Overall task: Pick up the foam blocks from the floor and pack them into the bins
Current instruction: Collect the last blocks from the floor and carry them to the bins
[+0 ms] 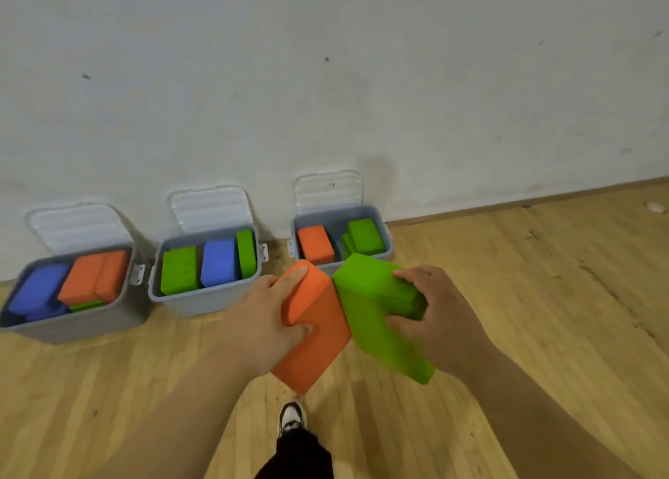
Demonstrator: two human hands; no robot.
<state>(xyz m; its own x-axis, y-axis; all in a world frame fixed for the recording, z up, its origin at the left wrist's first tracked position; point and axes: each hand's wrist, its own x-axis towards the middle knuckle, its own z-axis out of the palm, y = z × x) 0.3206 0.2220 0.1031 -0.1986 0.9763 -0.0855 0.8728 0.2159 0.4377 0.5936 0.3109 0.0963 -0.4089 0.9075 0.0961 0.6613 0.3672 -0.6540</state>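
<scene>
My left hand (264,319) grips an orange foam block (318,344), fingers over its top edge and thumb on its face. My right hand (430,312) grips a green foam block (376,319) the same way. Both blocks are held in the air above the wooden floor, touching each other at their upper edges, just in front of the right bin (387,243). Three grey bins stand open against the wall. The right bin holds an orange block and green blocks. The middle bin (202,297) holds green and blue blocks. The left bin (87,326) holds blue, orange and green blocks.
Each bin's white lid leans back against the white wall (325,80). My foot in a white and black shoe (291,417) stands on the wooden floor (543,297) below the blocks. A small pale scrap (656,207) lies far right near the baseboard.
</scene>
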